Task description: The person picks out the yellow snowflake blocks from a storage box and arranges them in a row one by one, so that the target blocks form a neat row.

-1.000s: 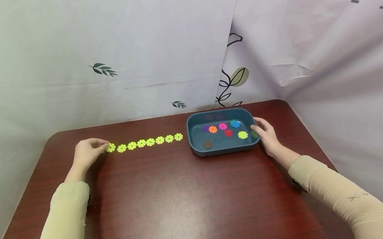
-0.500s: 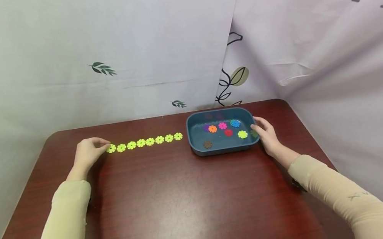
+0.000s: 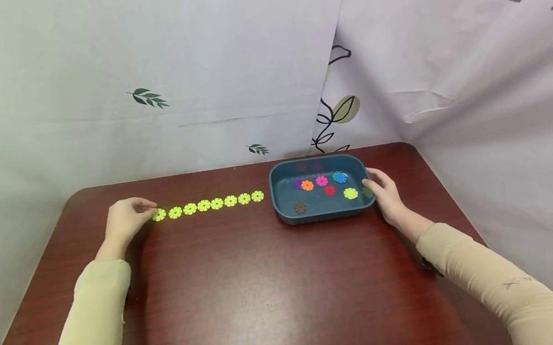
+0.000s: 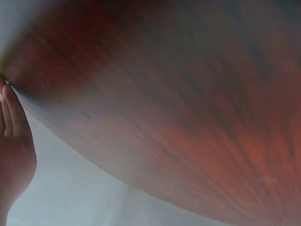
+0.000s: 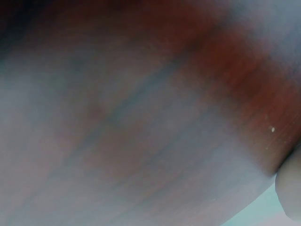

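Observation:
A line of several yellow-green notched plastic discs (image 3: 216, 203) lies across the left half of the table. With thumb and fingertips, my left hand (image 3: 126, 220) pinches the left edge of the leftmost disc (image 3: 160, 214), which lies low at the end of that line. My right hand (image 3: 385, 195) grips the right rim of a dark blue-green plastic basin (image 3: 324, 216), thumb over the inside and fingers outside. In the basin are scattered an orange disc (image 3: 307, 185), a pink disc (image 3: 322, 181), a blue disc (image 3: 340, 177) and several others. Both wrist views show mostly tabletop.
The reddish-brown wooden table (image 3: 267, 284) has rounded back corners. Behind it and on the right hang pale curtains (image 3: 198, 91) with printed leaves. The basin's left end stands just right of the line's last disc.
The leftmost disc has shifted very slightly left with my left fingertips. My right hand and the basin stay where they were.

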A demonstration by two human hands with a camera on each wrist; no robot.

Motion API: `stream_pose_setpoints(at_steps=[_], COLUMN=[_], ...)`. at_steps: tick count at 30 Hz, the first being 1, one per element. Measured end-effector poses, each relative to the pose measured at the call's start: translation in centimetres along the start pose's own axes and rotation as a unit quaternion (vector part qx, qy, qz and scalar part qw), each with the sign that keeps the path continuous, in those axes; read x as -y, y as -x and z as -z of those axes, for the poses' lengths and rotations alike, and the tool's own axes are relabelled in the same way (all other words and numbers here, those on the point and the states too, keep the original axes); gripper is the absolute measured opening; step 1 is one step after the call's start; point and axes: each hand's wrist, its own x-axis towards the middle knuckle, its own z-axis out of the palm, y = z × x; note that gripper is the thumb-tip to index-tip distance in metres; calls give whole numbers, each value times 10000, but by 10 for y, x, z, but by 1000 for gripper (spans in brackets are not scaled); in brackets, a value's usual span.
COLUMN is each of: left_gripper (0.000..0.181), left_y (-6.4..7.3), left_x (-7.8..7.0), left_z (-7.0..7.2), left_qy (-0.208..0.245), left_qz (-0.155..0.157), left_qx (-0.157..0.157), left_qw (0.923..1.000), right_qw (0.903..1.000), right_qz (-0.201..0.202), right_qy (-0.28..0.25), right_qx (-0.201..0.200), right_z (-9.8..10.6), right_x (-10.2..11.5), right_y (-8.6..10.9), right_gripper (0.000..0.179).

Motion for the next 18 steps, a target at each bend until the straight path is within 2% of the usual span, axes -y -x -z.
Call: stream_pose_setpoints(at_steps=[12,18], left_gripper=[21,19], left_y=[-1,-6], left_x=[2,1], left_z=[1,2], left_qy=[99,-23], left_qz=[60,-152], left_qx=[68,86], left_qw=[9999,9998], right_qw=[9999,9999], right_qz=[41,118], right_qy=[-46,41], right_qx=[-82,-86], right_z=[-1,-1], right_x=[-2,-3], right_y=[-1,-2], right_gripper=[50,49])
